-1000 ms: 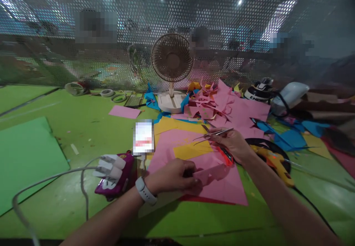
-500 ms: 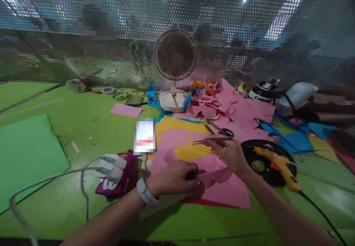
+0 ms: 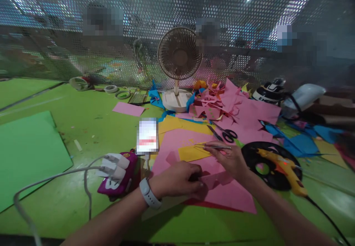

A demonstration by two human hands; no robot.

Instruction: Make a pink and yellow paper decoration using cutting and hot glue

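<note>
While my left hand pinches pink paper over a pink sheet, my right hand pinches tweezers above a yellow slip; a black tray holds a glue gun.

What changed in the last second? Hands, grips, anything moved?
Right hand moved down in view, bringing the tweezers with it and uncovering most of the scissors. Nothing visibly grabbed or released. Unchanged: left hand pinching folded pink paper; glue gun and fan in place. Overall rightward drift looks like camera motion.
</note>
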